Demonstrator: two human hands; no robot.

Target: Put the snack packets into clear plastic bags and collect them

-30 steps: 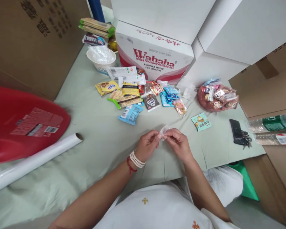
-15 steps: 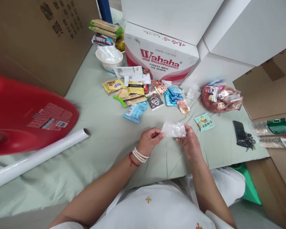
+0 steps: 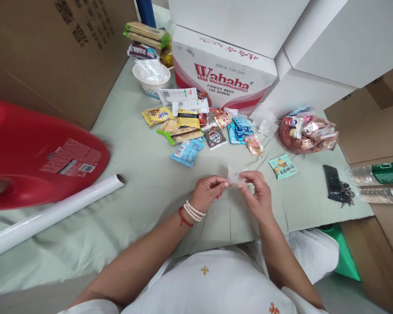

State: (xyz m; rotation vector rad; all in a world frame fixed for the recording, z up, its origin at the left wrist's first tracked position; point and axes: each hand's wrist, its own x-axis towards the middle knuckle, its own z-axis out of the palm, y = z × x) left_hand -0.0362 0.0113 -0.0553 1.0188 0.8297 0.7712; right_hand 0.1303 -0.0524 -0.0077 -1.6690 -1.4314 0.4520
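Note:
A small clear plastic bag [image 3: 234, 173] is stretched between my hands above the green cloth. My left hand [image 3: 211, 191] pinches its left edge between thumb and fingers. My right hand [image 3: 257, 194] grips its right part, with the index finger and thumb bent over the film. Beyond them lie a blue snack packet [image 3: 187, 152], a dark square packet [image 3: 215, 136], a pink packet [image 3: 254, 145] and several blue sachets [image 3: 239, 129]. A teal packet [image 3: 283, 166] rests by itself to the right of my right hand.
A Wahaha water carton [image 3: 221, 74] stands at the back, with a paper bowl [image 3: 151, 78] beside it. On the right are a snack-filled bowl [image 3: 290, 141], a phone with keys [image 3: 332, 183] and bottles [image 3: 380, 173]. A white roll [image 3: 55, 216] and a red jug [image 3: 46, 157] occupy the left.
My right hand has moved slightly left, toward my left hand, its fingers now over the bag. The bag looks narrower between my hands. My left hand keeps its pinch.

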